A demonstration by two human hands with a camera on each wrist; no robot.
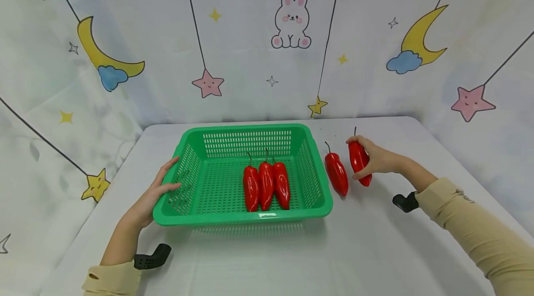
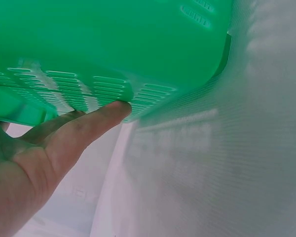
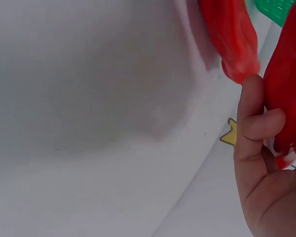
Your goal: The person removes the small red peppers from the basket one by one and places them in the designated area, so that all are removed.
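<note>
A green perforated plastic basket [image 1: 244, 218] stands on the table, with three red chili peppers [image 1: 251, 189] side by side inside, right of its middle. At the basket's left side is my left hand [image 1: 150, 198], its fingers spread and fairly straight; in the left wrist view a fingertip [image 2: 119, 107] touches the perforated wall. Right of the basket, my right hand [image 1: 379, 157] holds a red chili pepper [image 1: 358, 157] between thumb and fingers, its stem pointing away. Another red chili pepper [image 1: 336, 174] lies between that hand and the basket.
The white table [image 1: 258, 263] extends in front of the basket. A patterned cloth [image 1: 258, 54] with moons, stars and a rabbit hangs behind. Black devices [image 1: 405, 202] are attached at both wrists.
</note>
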